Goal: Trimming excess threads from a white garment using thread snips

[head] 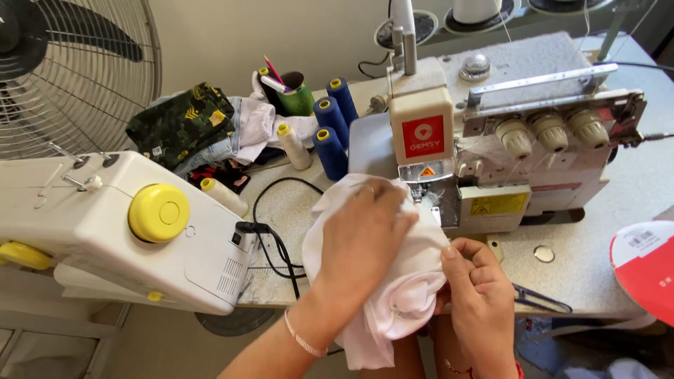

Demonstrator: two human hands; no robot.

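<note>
— What are the hands doing, from where you stand?

— The left hand [365, 231] lies flat and spread on top of the white cloth [393, 295], pressing it down right in front of the overlock machine [491, 140]. The right hand [477, 295] is pinched shut on the cloth's edge, thumb and fingers gripping a fold just below the machine's presser foot [419, 191].

— And the cloth itself?

— Bunched on the bench [604, 260] at the front of the overlock machine, one end up by the foot, the rest hanging off the bench edge toward the person's lap.

— Anything that worries you?

— The left fingertips sit very near the foot. If the cloth feeds in quickly, I'd say they could be drawn too near the needle and knife. And the cloth is so bunched that a stray fold could slip under and get stitched or trimmed by mistake.

— What else is around?

— Left of the overlock machine stand blue thread cones [331, 133] and a cream one [293, 146], with a pile of folded clothes [203, 130] beyond them. Farther left is a white sewing machine [126, 231] with a yellow wheel, its black cable [274, 238] looping toward the cloth; that could snag. Behind it is a large fan [70, 70]. Right of the overlock machine, near the bench edge, lie thread snips [537, 298].
</note>
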